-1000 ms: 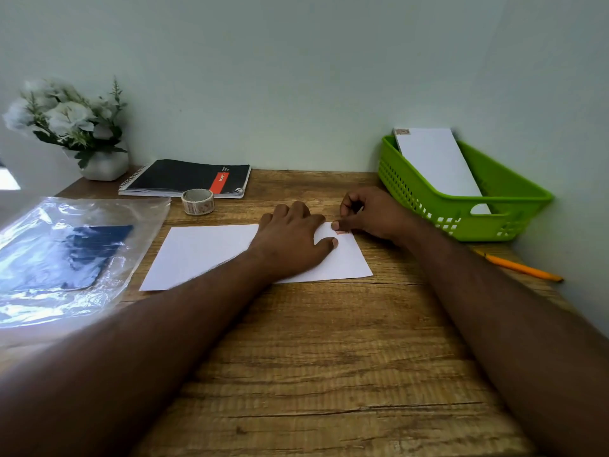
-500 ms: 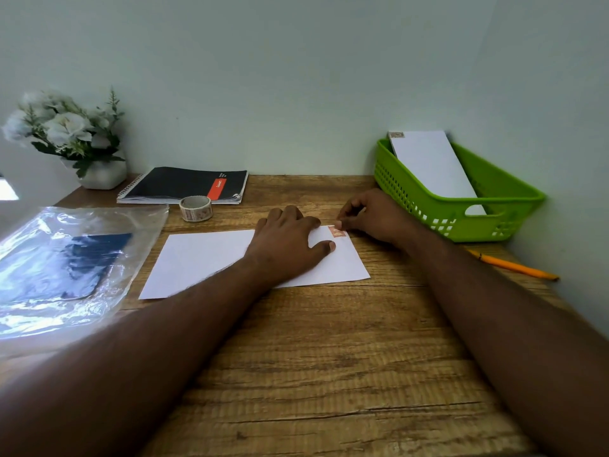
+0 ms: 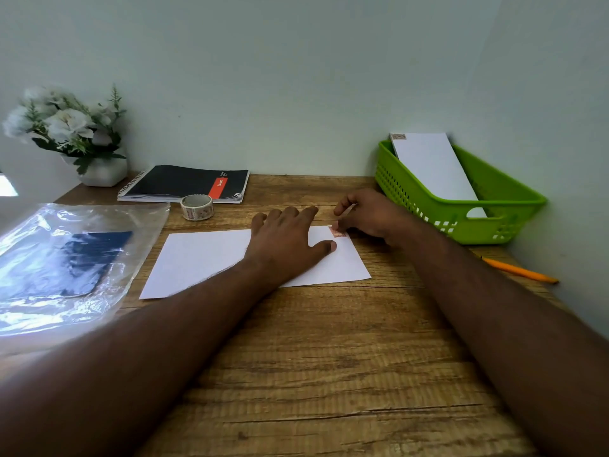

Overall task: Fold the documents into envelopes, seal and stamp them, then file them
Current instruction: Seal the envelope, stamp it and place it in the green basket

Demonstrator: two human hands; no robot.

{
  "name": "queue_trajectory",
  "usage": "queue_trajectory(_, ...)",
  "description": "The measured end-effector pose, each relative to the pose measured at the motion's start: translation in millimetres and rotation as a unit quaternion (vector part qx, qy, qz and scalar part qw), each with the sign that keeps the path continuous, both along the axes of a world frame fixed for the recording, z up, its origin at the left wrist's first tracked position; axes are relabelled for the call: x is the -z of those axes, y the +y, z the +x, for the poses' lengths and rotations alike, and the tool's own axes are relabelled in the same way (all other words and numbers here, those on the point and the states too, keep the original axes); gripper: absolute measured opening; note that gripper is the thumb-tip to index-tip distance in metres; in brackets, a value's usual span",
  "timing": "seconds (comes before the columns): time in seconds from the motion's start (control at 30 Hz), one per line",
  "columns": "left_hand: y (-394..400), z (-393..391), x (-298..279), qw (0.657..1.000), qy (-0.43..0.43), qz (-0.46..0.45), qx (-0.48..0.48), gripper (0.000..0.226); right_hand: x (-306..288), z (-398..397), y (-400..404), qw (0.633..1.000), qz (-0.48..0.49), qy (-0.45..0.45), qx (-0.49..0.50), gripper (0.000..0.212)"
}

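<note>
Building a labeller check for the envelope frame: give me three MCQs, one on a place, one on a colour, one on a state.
1. Where is the stamp on the envelope lying on the desk?
A. near left corner
B. far right corner
C. centre

2. What colour is the basket holding the filed envelope?
A. green
B. blue
C. red

3. How is the left hand set?
A. balled into a fist
B. lifted off the desk
C. flat on the envelope

Key: 1 B, the stamp sits beside the right hand. 2 A, its walls are bright green. 3 C, straight fingers press the paper.
</note>
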State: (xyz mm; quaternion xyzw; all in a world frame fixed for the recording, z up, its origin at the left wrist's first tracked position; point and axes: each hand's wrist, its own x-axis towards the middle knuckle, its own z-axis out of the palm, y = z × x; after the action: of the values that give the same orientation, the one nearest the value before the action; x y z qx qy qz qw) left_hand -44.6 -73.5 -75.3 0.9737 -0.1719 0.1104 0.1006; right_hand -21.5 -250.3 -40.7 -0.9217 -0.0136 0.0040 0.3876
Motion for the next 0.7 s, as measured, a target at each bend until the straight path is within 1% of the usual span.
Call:
queue_trajectory(0.1,0.2,0.0,0.5,1.0,-0.017,-0.014,0.008,0.074,-1.2,-2.2,2.0,1.0,-0.015,0.012,-0.008,0.007)
queue_trajectory(0.23,-0.4,-0.4,0.6,0.999,-0.019,-0.022,0.014,0.073,0.9,-5.2,6.7,0.999,-0.035,-0.014,-0.022,0.012)
queue_trajectory(0.3,-0.3,-0.8,1.1,1.0,-0.019,-0.019,0.008,0.076,0.9,-4.8,8.1,0.999,-0.04,-0.011,-0.02,0.012)
queue_trajectory(0.37,-0.2,-1.3,0.9,1.0,-0.019,-0.014,0.003,0.078,-0.2,-3.1,7.1,0.999,-0.032,0.007,-0.016,0.013)
queue_trajectory(0.47,-0.5,-0.8,-0.4,1.0,-0.009,-0.006,-0.009,0.081,-4.1,-1.1,1.3,0.999,0.007,0.031,-0.003,0.014)
queue_trajectory(0.57,-0.2,-0.3,-1.4,1.0,-0.008,-0.008,-0.014,0.082,-7.4,-0.5,-1.6,0.999,0.008,0.047,-0.006,0.009)
queue_trajectory(0.63,0.2,-0.5,-1.6,1.0,-0.007,-0.016,-0.014,0.082,-6.4,-0.8,-0.1,0.999,0.011,0.042,-0.004,0.005)
queue_trajectory(0.7,0.5,-0.5,-1.7,1.0,-0.006,-0.024,-0.016,0.082,-3.7,-0.9,1.6,1.0,0.017,0.019,0.01,0.004)
